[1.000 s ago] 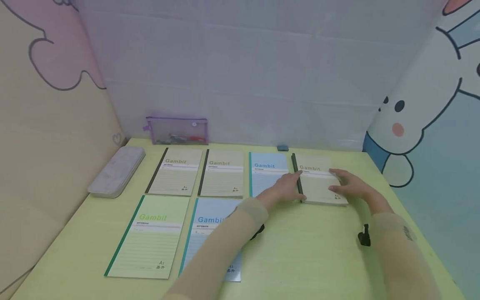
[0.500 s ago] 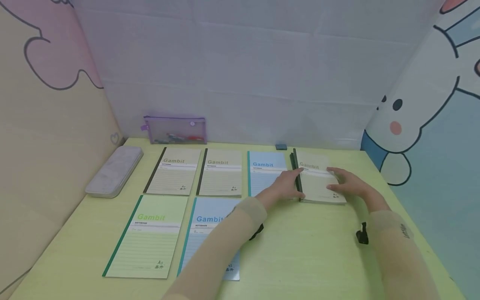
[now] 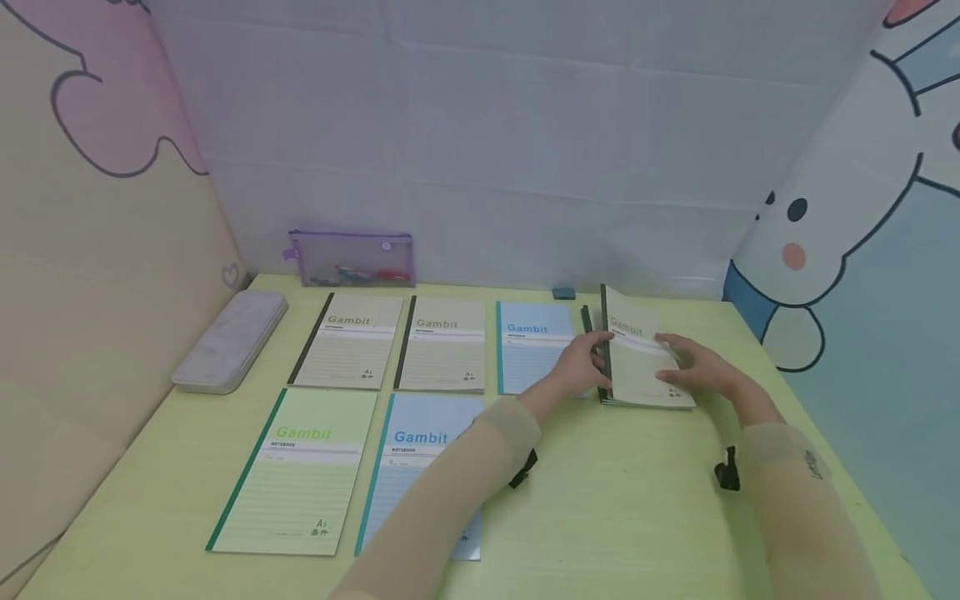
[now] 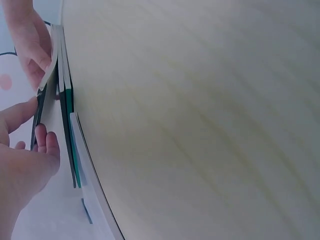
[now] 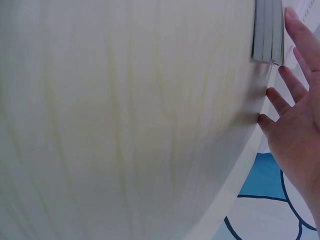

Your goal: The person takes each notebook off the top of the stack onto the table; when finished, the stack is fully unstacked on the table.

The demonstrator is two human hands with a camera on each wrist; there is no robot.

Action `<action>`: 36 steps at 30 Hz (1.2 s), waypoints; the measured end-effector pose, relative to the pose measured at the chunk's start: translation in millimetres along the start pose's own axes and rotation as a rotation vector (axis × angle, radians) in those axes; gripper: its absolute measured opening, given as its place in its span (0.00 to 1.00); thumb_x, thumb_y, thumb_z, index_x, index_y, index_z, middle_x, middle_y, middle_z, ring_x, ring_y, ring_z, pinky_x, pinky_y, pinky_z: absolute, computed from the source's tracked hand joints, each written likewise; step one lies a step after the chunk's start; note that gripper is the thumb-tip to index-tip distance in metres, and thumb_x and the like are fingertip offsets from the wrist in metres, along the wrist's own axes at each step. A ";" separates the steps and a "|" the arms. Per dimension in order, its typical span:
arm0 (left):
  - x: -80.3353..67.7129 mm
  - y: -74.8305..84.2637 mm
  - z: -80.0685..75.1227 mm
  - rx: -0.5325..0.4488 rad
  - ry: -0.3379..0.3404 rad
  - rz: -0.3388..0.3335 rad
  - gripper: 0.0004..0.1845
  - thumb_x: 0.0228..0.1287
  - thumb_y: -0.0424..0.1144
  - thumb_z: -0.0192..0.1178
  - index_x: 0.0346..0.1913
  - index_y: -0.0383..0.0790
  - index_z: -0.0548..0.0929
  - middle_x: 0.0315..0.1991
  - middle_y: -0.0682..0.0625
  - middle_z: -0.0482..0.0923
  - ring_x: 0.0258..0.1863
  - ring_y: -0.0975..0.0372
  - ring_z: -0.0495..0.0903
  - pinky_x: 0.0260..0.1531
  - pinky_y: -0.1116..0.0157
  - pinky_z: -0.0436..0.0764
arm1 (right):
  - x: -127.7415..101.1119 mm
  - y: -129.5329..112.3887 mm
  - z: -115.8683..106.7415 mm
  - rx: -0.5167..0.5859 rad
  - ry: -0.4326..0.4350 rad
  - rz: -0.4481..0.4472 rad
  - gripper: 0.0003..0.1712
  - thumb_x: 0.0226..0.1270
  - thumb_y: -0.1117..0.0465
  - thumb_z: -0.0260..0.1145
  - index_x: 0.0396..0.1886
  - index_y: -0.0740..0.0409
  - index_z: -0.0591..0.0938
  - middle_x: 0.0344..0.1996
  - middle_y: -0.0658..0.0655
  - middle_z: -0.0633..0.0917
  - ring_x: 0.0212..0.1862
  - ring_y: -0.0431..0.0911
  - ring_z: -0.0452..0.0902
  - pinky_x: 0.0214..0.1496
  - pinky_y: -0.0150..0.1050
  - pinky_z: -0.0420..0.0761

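Where it had lain flat, the top notebook point(image 3: 637, 354) now tilted up, left hand point(image 3: 581, 367) pinching its spine, right hand point(image 3: 693, 367) spread flat against the cover, peeling it off the stack point(image 3: 645, 402).

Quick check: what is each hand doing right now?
Left hand: grips the spine edge of the top beige notebook, lifting it.
Right hand: open, fingers flat on that cover.

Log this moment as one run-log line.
left hand: lifting top notebook by spine | right hand: flat on its cover | stack: on table
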State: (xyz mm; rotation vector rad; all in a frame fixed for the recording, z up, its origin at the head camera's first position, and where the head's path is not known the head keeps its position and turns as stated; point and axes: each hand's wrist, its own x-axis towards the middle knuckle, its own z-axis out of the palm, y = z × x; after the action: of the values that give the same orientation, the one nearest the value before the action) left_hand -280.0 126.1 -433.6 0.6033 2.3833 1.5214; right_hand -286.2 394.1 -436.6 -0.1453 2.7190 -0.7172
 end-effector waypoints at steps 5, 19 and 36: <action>0.3 1.0 2.9 0.000 -0.016 0.009 0.43 0.45 0.23 0.70 0.67 0.47 0.68 0.52 0.51 0.71 0.33 0.69 0.71 0.30 0.73 0.74 | -2.7 0.6 0.7 0.027 0.015 -0.005 0.56 0.55 0.34 0.65 0.76 0.47 0.49 0.72 0.71 0.47 0.70 0.72 0.38 0.62 0.73 0.44; -1.8 11.4 -3.7 -0.086 0.039 0.013 0.46 0.44 0.19 0.67 0.69 0.47 0.65 0.49 0.53 0.68 0.28 0.69 0.72 0.25 0.72 0.77 | -12.0 -7.8 -11.5 0.276 0.138 -0.007 0.48 0.60 0.42 0.65 0.75 0.44 0.53 0.67 0.69 0.62 0.63 0.59 0.65 0.59 0.57 0.67; -10.1 26.9 -47.9 -0.255 -0.003 -0.086 0.41 0.52 0.25 0.66 0.70 0.47 0.63 0.46 0.47 0.72 0.30 0.52 0.80 0.41 0.54 0.82 | -24.5 -36.9 -32.5 0.235 0.116 -0.084 0.43 0.63 0.45 0.64 0.74 0.51 0.58 0.69 0.63 0.63 0.59 0.51 0.66 0.58 0.49 0.69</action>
State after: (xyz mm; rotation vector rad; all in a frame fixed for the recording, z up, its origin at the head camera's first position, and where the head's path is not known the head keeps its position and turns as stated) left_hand -285.7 92.9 -389.1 0.4400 2.1346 1.7458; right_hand -273.4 381.4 -384.8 -0.1682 2.7229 -1.0934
